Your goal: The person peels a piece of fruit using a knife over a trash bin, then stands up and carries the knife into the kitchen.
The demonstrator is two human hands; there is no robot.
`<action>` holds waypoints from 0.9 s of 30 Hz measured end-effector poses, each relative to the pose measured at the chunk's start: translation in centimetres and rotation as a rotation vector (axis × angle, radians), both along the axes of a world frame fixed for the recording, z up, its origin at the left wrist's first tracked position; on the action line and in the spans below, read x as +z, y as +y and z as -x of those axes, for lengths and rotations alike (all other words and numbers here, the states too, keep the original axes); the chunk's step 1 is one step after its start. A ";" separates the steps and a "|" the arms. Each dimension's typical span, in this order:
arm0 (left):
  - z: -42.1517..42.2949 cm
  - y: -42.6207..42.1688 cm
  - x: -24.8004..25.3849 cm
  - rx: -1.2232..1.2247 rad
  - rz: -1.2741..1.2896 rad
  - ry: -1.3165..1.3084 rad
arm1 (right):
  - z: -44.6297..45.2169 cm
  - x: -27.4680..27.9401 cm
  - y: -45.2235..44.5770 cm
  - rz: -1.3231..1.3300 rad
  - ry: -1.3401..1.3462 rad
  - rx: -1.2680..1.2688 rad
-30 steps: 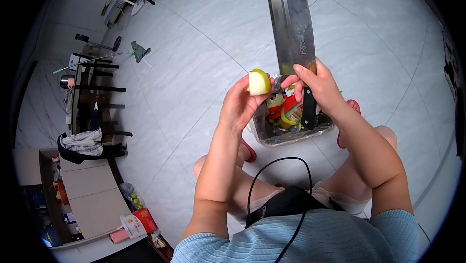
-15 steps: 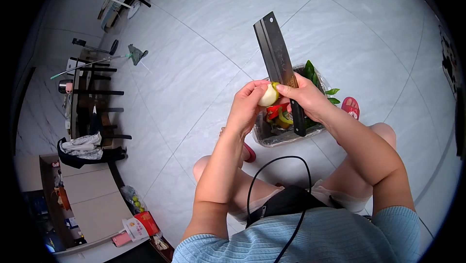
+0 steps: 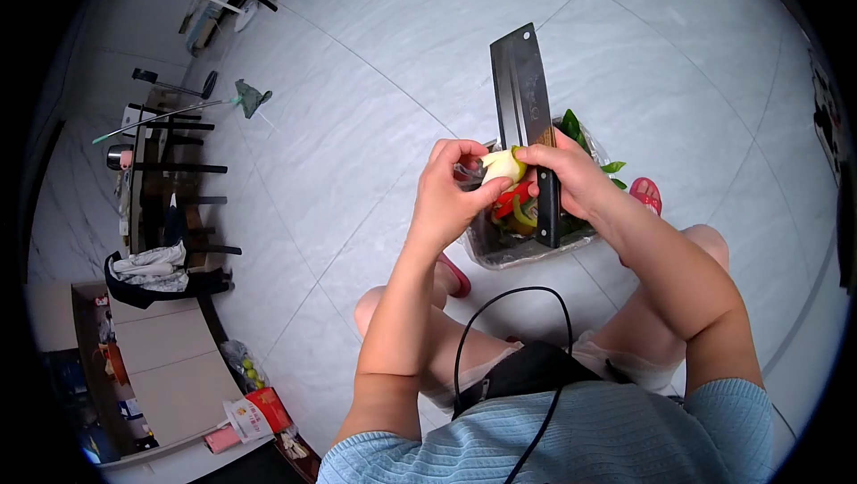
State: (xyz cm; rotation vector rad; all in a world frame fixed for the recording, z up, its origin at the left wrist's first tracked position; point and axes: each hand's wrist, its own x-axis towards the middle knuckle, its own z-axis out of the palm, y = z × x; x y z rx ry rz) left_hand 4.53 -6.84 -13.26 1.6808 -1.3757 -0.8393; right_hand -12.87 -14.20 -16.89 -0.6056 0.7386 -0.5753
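A partly peeled fruit (image 3: 502, 167) with pale flesh and yellow-green skin on its right side is held between my hands; its exact kind is unclear. My left hand (image 3: 446, 194) has thumb and fingers closed round its left side. My right hand (image 3: 571, 173) grips a cleaver (image 3: 522, 87) near where blade meets black handle, the broad dark blade pointing away from me. The right thumb touches the fruit's skin. Below both hands stands a plastic-lined bin (image 3: 500, 261) holding red and green peelings (image 3: 518, 207) and green leaves (image 3: 573, 131); my hands hide part of it.
My feet in red sandals (image 3: 644, 194) flank the bin on a tiled floor (image 3: 357, 127). A black cable (image 3: 457, 341) loops over my lap. Chairs, a broom (image 3: 252, 98), a bag of green fruit (image 3: 250, 368) and a red-and-white box (image 3: 259, 414) are at the left.
The cleaver has swung more upright and its tip has shifted right. My left hand has moved slightly left and down, its fingers spread wider round the fruit, showing more pale flesh.
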 end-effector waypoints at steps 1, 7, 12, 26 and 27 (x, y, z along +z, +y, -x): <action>0.2 0.1 0.2 -0.040 0.072 -0.148 | 0.1 0.0 0.0 -0.011 0.007 -0.021; 1.2 0.1 -0.1 -0.009 0.200 -0.326 | 0.1 -0.1 0.0 0.030 -0.019 -0.017; 1.0 -0.1 -0.5 -0.017 0.201 -0.310 | 0.2 -0.4 -0.1 0.048 -0.011 -0.022; 1.2 -0.1 -0.8 -0.032 0.360 -0.532 | -0.2 0.0 -0.2 0.096 0.027 -0.038; 1.6 -0.1 -0.4 -0.039 0.345 -0.539 | -0.2 -0.1 -0.1 0.080 0.033 -0.046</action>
